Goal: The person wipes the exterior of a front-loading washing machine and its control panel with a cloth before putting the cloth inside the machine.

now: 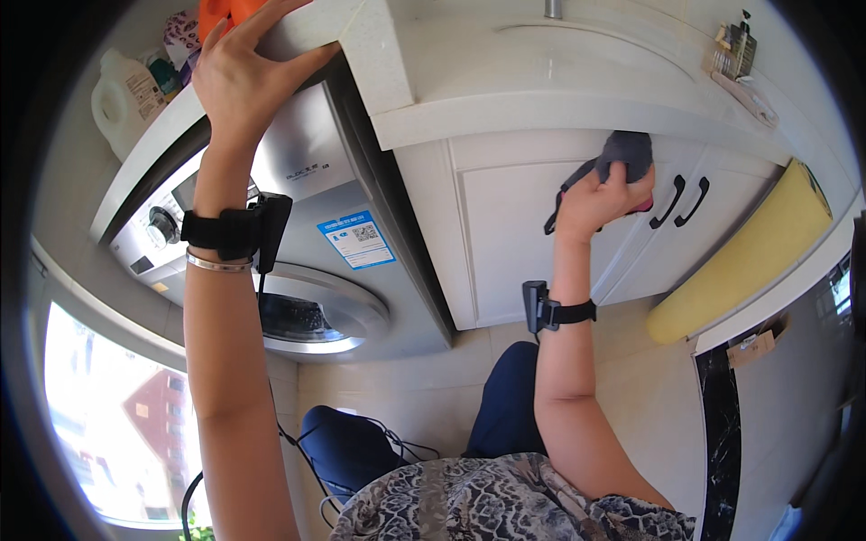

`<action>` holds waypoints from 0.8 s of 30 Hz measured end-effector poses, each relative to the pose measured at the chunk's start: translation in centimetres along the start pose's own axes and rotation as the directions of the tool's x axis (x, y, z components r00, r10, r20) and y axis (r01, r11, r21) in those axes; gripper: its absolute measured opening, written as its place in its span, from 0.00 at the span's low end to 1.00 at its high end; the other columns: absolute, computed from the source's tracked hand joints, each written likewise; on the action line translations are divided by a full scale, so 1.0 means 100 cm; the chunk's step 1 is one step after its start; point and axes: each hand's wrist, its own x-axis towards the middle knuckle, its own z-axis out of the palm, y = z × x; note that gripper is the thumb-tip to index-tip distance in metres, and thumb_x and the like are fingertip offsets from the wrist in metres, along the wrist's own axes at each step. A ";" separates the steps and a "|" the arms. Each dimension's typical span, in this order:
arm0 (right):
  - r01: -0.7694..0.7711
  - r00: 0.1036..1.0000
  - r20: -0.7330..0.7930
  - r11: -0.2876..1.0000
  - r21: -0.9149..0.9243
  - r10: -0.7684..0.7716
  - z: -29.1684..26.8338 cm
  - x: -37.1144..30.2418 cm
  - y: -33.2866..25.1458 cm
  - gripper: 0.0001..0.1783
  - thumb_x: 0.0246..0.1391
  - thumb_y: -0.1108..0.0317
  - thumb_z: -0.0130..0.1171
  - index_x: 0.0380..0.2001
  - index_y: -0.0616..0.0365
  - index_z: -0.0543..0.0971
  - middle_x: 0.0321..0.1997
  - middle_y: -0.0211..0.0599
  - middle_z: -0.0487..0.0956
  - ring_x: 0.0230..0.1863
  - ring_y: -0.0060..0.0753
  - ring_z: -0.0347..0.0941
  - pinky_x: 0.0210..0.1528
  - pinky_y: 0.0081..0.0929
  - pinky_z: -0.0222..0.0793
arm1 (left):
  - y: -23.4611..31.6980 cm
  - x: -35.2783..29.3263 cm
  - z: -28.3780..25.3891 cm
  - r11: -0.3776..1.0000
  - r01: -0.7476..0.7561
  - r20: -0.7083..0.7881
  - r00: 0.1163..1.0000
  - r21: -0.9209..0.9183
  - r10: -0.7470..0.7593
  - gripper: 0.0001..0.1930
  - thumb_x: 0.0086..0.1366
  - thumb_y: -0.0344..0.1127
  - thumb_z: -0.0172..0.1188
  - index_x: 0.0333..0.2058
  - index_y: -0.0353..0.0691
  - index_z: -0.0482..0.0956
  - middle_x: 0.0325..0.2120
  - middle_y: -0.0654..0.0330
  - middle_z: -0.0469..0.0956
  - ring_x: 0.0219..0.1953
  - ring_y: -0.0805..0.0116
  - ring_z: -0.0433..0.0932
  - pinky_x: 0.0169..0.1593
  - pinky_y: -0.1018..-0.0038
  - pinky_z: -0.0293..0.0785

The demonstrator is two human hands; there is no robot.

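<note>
My left hand [242, 83] is spread over the front edge of the white countertop [356, 41], above the washing machine. Its thumb stretches right along the edge, and its fingertips reach beside an orange object [221, 13] cut off by the top of the picture. Farther right, my right hand [603, 197] is closed around a bunched dark grey cloth [629, 151]. Darker folds hang to its left and a bit of pink shows by the fingers. The cloth is just under the counter's front edge, before the white cabinet door [523, 234].
A silver washing machine [316, 144] stands below the counter at left. A white jug [126, 104] and other packages sit on top. Black handles [678, 203] stick out from the cabinet; a rolled yellow mat [740, 257] leans at right. Bottles [743, 50] stand at the far right.
</note>
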 end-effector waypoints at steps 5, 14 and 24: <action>0.213 0.888 0.348 0.941 0.263 -0.299 0.000 -0.090 -0.099 0.03 0.36 0.77 0.58 0.20 0.61 0.77 0.60 0.51 0.67 0.58 0.58 0.60 0.57 0.52 0.56 | 0.031 0.007 -0.020 0.998 0.004 0.027 1.000 -0.069 -0.002 0.29 0.45 0.45 0.69 0.50 0.52 0.79 0.43 0.56 0.80 0.45 0.60 0.78 0.56 0.62 0.66; 0.292 0.864 0.378 0.942 0.165 -0.334 -0.020 -0.026 -0.031 0.12 0.39 0.83 0.57 0.30 0.63 0.82 0.58 0.46 0.70 0.55 0.55 0.62 0.56 0.42 0.61 | 0.028 0.003 -0.015 0.990 0.046 -0.072 0.996 -0.130 -0.056 0.23 0.36 0.37 0.73 0.36 0.38 0.84 0.43 0.56 0.82 0.39 0.59 0.81 0.57 0.59 0.67; 0.384 0.751 0.459 0.880 0.281 -0.474 -0.008 -0.098 -0.105 0.09 0.36 0.78 0.58 0.27 0.62 0.81 0.61 0.43 0.67 0.58 0.52 0.60 0.60 0.43 0.57 | 0.018 0.004 -0.008 0.988 0.017 -0.107 0.994 -0.156 -0.034 0.23 0.36 0.39 0.72 0.36 0.39 0.84 0.43 0.54 0.81 0.38 0.56 0.81 0.48 0.66 0.73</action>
